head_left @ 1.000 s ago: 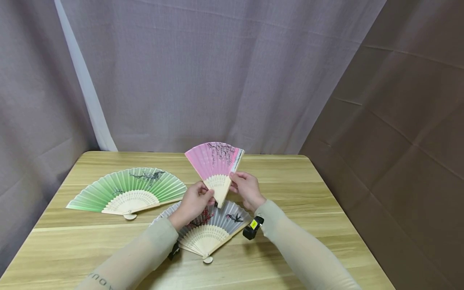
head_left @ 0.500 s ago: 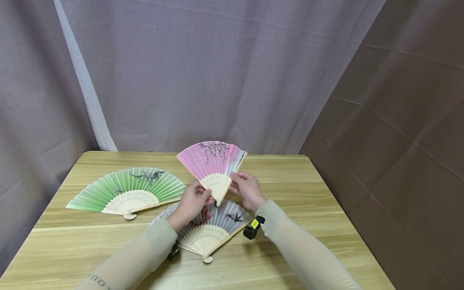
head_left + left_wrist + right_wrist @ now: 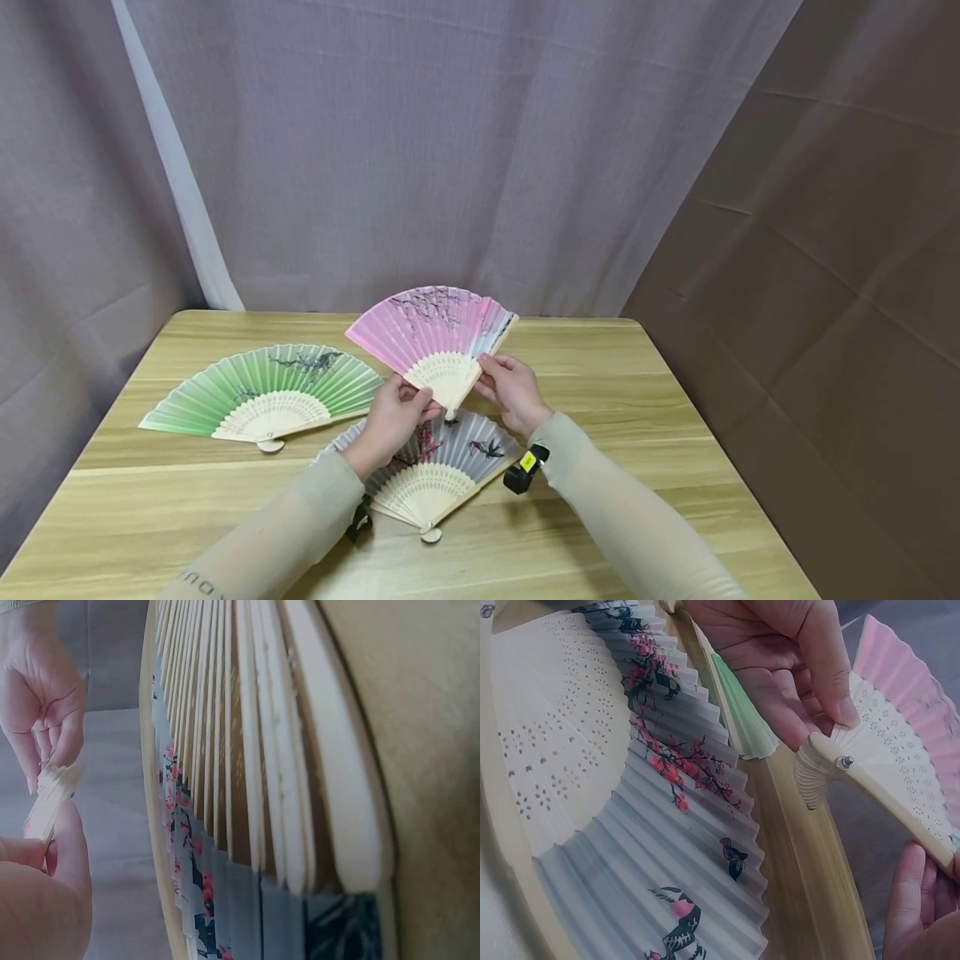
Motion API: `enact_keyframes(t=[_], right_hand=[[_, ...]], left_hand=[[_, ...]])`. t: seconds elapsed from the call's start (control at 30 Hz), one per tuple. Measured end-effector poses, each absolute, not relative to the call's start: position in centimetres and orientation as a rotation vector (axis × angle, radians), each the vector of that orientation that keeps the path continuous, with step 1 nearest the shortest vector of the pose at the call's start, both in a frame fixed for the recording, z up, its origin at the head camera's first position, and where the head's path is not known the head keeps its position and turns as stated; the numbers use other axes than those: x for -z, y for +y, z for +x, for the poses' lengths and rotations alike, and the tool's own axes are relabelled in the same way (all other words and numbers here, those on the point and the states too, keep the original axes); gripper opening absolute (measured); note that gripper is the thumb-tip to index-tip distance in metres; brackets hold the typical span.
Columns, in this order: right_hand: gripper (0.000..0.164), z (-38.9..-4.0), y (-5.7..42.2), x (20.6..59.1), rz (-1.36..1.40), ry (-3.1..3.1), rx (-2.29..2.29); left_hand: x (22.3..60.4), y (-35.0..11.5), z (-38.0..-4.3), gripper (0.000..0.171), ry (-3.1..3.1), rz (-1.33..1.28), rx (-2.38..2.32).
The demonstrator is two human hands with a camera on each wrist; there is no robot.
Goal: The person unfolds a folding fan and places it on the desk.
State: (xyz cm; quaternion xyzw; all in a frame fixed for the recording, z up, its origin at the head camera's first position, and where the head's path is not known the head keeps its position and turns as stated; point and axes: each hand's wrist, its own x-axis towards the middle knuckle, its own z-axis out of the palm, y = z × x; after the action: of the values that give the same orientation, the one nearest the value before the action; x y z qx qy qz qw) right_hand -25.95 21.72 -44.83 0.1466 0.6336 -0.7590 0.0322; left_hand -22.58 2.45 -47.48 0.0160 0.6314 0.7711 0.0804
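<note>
A pink folding fan (image 3: 431, 321) with a dark branch print is partly spread above the table. My left hand (image 3: 393, 419) pinches its left outer rib, thumb on top. On the other side my right hand (image 3: 513, 390) grips the right outer rib, where some pleats are still bunched together. The fan's rivet end (image 3: 843, 762) points toward me, between the hands. Below them lies a grey folding fan (image 3: 491, 446) with red blossoms and a bird, spread on the table and partly covered by my left hand. In the left wrist view its pale ribs (image 3: 255, 735) fill the middle.
A green folding fan (image 3: 202, 396) lies spread at the left of the wooden table (image 3: 637, 500), its right tip close to my left hand. Grey curtains (image 3: 420, 150) hang behind the table, and a brown one (image 3: 840, 250) hangs along the right.
The pink fan has spread wider, its left edge swinging out to the left along with my left hand. My right hand has stayed nearly in place. The grey and green fans lie as before.
</note>
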Motion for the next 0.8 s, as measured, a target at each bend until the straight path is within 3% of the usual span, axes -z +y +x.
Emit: enact_keyframes(t=[0.8], right_hand=[[0.023,-26.03,21.72,45.15,0.590,1.750,2.500]], left_hand=[[47.72,2.77,-22.62,0.031,1.778,-0.123,-2.446]])
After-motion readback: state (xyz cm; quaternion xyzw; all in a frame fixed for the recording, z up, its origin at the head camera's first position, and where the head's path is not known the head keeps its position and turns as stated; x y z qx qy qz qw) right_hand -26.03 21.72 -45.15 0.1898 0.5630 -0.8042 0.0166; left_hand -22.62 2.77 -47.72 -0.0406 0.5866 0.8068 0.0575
